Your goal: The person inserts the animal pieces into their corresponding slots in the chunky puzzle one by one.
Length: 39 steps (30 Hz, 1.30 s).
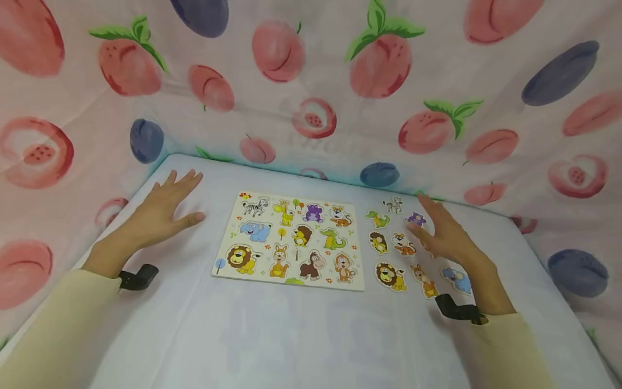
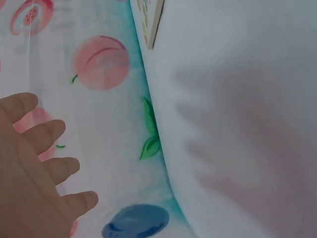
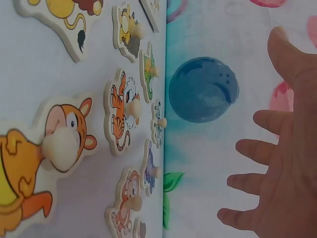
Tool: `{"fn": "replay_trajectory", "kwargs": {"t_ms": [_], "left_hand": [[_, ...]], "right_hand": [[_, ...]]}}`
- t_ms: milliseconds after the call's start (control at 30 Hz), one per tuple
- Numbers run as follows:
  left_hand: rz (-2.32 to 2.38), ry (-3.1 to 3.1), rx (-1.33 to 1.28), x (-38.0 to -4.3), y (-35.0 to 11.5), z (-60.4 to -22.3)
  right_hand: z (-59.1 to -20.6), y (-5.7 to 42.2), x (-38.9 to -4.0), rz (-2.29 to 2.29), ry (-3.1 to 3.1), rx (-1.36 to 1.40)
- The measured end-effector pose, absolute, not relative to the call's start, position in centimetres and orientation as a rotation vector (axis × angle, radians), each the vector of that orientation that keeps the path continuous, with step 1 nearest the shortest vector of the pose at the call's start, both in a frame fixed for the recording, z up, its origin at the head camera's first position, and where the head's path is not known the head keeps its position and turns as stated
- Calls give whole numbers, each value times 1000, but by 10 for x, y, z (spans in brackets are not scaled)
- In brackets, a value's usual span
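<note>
A wooden animal puzzle board point(image 1: 297, 216) lies on the white table, with animals pictured across it. To its right are loose animal pieces, among them a lion point(image 1: 390, 276), a kangaroo point(image 1: 424, 281), a tiger point(image 1: 404, 244) and an elephant point(image 1: 457, 280). Round knobs stand up from the pieces in the right wrist view, such as on the monkey piece point(image 3: 124, 210). My left hand point(image 1: 157, 210) hovers left of the board, fingers spread, holding nothing. Over the right-hand pieces hangs my right hand point(image 1: 449, 232), also spread and holding nothing; it covers part of the group.
A fruit-print cloth point(image 1: 335, 135) rises like a wall along the back and both sides of the white tabletop point(image 1: 272, 335). Black wrist mounts point(image 1: 138, 277) sit on both wrists. The left hand's shadow falls on the tabletop.
</note>
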<state>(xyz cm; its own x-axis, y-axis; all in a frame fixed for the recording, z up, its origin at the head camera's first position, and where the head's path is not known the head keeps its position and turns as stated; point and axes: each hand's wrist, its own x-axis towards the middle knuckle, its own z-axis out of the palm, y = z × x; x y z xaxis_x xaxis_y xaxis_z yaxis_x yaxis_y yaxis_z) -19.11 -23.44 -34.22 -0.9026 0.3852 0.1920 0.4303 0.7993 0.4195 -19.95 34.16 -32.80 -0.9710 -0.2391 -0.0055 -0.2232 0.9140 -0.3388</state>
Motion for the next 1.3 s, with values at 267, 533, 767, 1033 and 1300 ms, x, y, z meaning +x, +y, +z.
{"fn": "replay_trajectory", "kwargs": {"t_ms": [267,533,767,1033,1300], "left_hand": [[-980,-2888,-677,-195,-217,-362],[-1117,-2946,-577,-194,-209,-378],[-1081,-3003,-572,-193,-205,-382],[-1349,-2979,-556,-197,-208,-399],[-1395,-2985,-505,-199,-209,-411]], "right_hand": [[-338,339,-211,-630,3037,-394],[-340,331,-225,-648,3037,-362],[-351,329,-240,-750,3048,-348],[-364,332,-260,-867,3102,-366],[-376,336,-274,-894,3112,-260]]}}
